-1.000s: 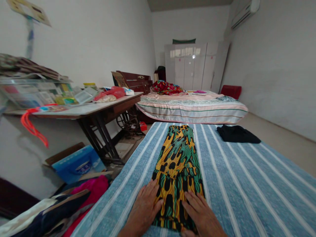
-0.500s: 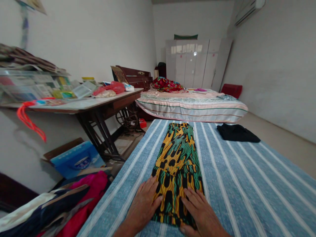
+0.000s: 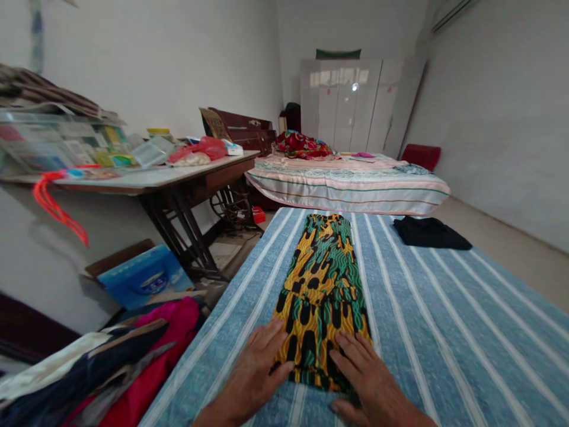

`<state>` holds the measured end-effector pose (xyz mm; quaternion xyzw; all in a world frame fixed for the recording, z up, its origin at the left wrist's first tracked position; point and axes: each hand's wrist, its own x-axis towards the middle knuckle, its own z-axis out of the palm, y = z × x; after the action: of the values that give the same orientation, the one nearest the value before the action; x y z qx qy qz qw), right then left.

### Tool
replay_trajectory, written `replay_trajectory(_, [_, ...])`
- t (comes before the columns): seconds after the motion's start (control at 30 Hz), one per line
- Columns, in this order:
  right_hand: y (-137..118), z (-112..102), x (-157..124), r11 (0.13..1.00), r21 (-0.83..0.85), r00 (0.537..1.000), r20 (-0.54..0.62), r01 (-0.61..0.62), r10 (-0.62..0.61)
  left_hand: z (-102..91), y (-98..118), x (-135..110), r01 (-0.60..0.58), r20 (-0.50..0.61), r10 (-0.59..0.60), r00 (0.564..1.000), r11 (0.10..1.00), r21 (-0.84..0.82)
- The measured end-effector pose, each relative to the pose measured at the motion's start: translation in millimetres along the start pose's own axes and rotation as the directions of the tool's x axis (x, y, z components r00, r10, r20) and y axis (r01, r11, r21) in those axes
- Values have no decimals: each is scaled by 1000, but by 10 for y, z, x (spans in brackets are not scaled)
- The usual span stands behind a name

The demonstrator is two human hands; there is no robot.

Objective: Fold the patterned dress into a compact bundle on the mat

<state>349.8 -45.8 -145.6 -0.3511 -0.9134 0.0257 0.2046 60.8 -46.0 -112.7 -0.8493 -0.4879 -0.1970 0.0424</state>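
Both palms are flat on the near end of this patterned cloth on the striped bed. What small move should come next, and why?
Probably slide both hands away from you along the patterned garment, smoothing it. The left hand and right hand press only its near end, while the rest lies as a long narrow folded strip on the blue striped sheet, with a ridge across its middle.

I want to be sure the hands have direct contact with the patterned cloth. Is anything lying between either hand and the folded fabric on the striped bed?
Nothing visible does. The left hand and the right hand both lie flat, palms down, directly on the near end of the patterned cloth. The only other item on the striped bed cover is a black garment, far off to the right.
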Motion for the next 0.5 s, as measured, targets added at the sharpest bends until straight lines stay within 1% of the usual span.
replay_trajectory(0.07, [-59,-91,-29,1000,-5,1000,27,-16,16,-104,42,-51,-15,68,17,998,999,-37])
replay_trajectory(0.13, [-110,-160,-55,999,-24,1000,18,-25,25,-209,76,-79,-19,130,28,991,997,-69])
replay_trajectory(0.23, [-161,-207,-82,999,-41,1000,-12,-23,22,-307,112,-91,-19,166,37,985,994,-105])
replay_trajectory(0.33, [-193,-205,-79,998,-66,1000,-18,0,-1,-308,154,-85,-33,189,55,980,993,-116])
replay_trajectory(0.5, [-267,-158,27,991,-134,1000,8,18,-17,-177,264,-75,-84,208,99,973,993,-79])
